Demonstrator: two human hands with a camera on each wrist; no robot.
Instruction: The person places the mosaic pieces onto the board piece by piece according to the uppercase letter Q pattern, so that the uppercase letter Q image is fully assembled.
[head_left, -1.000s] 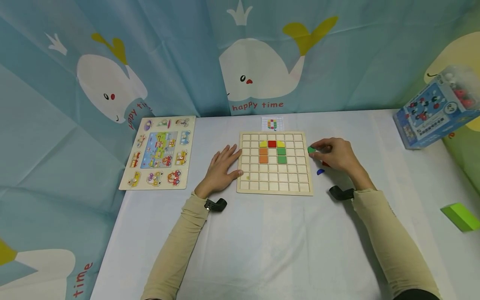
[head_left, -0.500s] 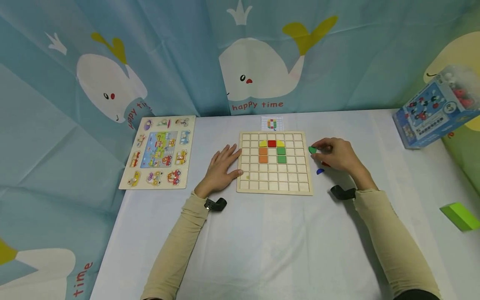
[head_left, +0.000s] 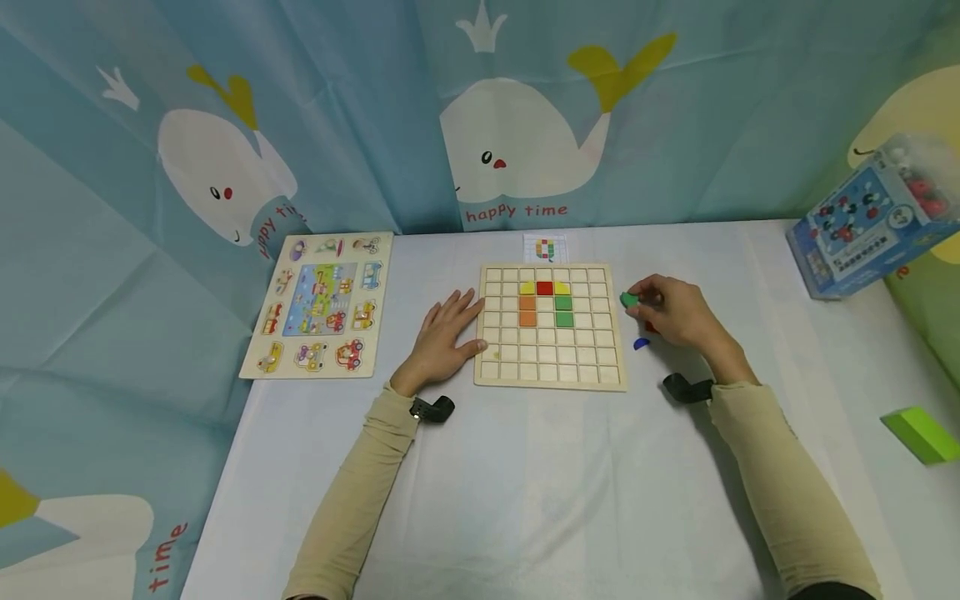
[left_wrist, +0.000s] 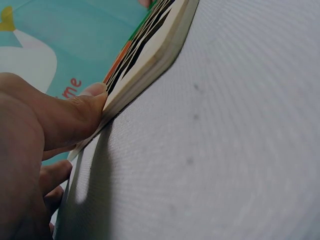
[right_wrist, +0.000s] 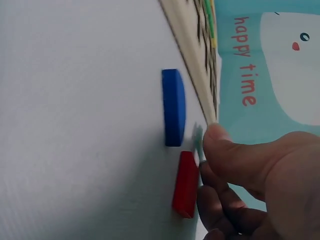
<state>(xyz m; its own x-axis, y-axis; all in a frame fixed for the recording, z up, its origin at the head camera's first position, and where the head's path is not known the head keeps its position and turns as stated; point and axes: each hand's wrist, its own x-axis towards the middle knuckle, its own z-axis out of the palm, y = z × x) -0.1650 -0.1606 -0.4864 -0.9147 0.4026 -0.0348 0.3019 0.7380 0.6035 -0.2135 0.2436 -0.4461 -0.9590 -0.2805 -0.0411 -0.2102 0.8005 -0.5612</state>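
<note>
In the head view my left hand point(head_left: 444, 343) lies with fingers spread at the left edge of a wooden grid board point(head_left: 550, 387). Its thumb touches the board's rim, which the left wrist view also shows. On the board sit yellow pieces, a red square point(head_left: 544, 288), orange squares point(head_left: 528, 311) and green squares point(head_left: 563, 311). Right of the board, my right hand point(head_left: 675, 312) pinches a small green block point(head_left: 628, 299) between thumb and fingers. Below that hand lie a blue rounded block point(right_wrist: 173, 107) and a red block point(right_wrist: 186, 185), the latter partly hidden in the head view.
A small pattern card point(head_left: 545, 247) lies behind the board. To the left is a vehicle picture puzzle point(head_left: 382, 292). A blue toy box point(head_left: 855, 225) stands at the back right, and a light green block point(head_left: 921, 435) lies near the right edge. A whale-print curtain point(head_left: 360, 125) hangs behind.
My right hand has shifted very slightly to the right with the green block, away from the board. My left hand and the board pieces stay as they were.
</note>
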